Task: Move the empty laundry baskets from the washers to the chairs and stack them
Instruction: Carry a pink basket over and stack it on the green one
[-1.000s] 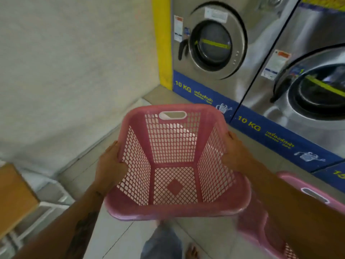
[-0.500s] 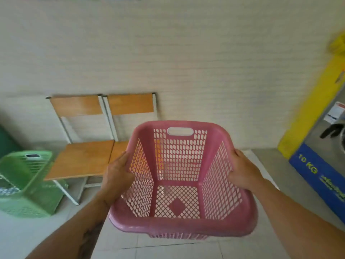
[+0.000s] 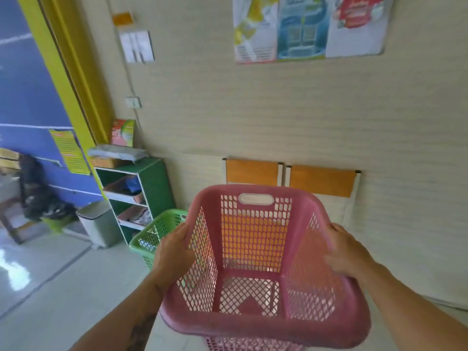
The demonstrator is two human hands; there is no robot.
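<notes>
I hold an empty pink laundry basket [image 3: 255,320] in front of me, level and open side up. My left hand [image 3: 172,254] grips its left rim and my right hand [image 3: 347,252] grips its right rim. Two wooden chairs [image 3: 321,179] with white frames stand side by side against the wall right behind the basket; their seats show through its mesh. A green laundry basket [image 3: 157,234] sits left of the chairs, partly hidden by my left hand.
A green shelf unit [image 3: 149,188] with trays stands against the wall at the left, with a grey bin [image 3: 97,224] beside it. Posters hang on the wall above the chairs. Pale tiled floor stretches to the lower left.
The view has swung left from the washers to the wall with the chairs. The pink basket stays in both hands and is now closer to the chairs; the washers are out of view.
</notes>
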